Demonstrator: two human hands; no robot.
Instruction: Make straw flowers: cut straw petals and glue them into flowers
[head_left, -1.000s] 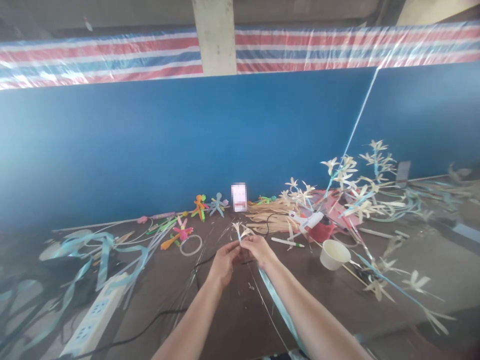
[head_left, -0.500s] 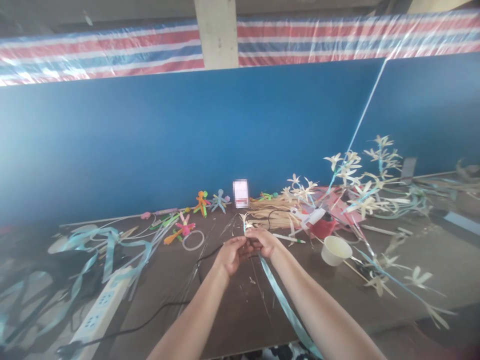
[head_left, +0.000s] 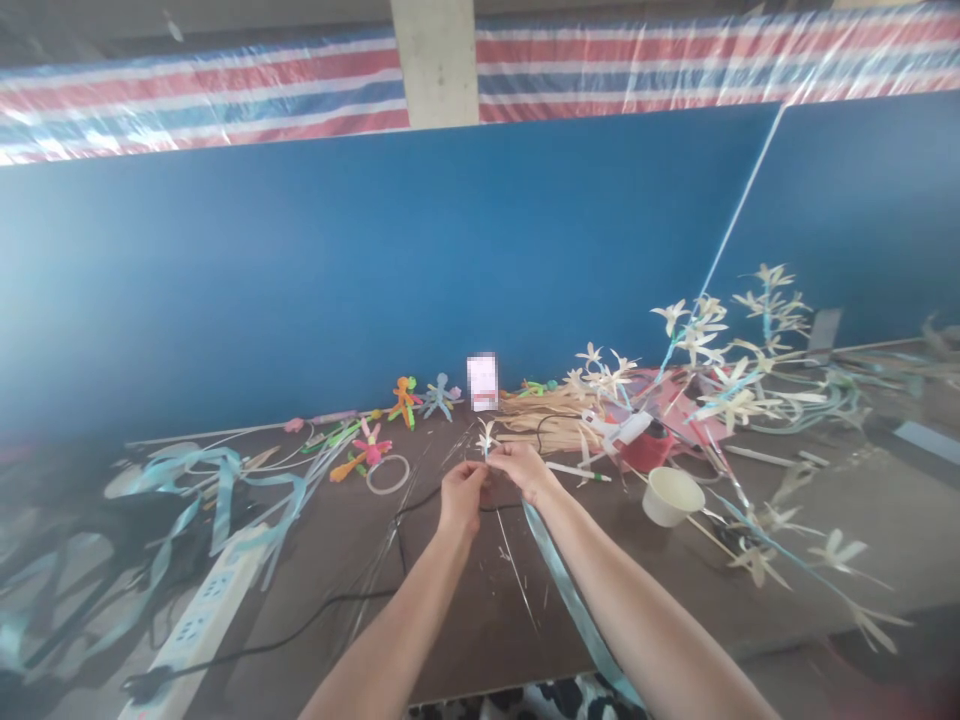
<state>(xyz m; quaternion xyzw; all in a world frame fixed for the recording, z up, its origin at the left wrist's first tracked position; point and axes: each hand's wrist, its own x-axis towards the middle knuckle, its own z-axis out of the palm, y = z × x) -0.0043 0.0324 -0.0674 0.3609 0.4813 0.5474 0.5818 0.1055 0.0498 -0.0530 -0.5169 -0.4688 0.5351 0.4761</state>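
A small cream artificial flower (head_left: pixel 486 436) stands upright just above my fingertips, and light blue wrapping shows at its base. My right hand (head_left: pixel 523 470) pinches the stem right under the petals, thumb and fingers closed. Close beside it, my left hand (head_left: pixel 463 492) is also closed in a pinch at the stem; its fingertips partly hide what they grip. From under my right hand a light blue ribbon (head_left: pixel 574 600) hangs along the right forearm to the table edge. A thin pale stem (head_left: pixel 516 565) slants down below the hands.
Finished flower sprays (head_left: pixel 697 330) and a white cup (head_left: pixel 673 497) stand to the right. At left lie a power strip (head_left: pixel 201 615), loose blue ribbon (head_left: pixel 221 490) and a clear ring (head_left: pixel 388 475). Colourful figures (head_left: pixel 403 402) lean near the blue partition (head_left: pixel 337 270).
My hands have drawn slightly apart at the fingertips, and the left hand has turned more upright. More of the flower and the pale stem below shows now.
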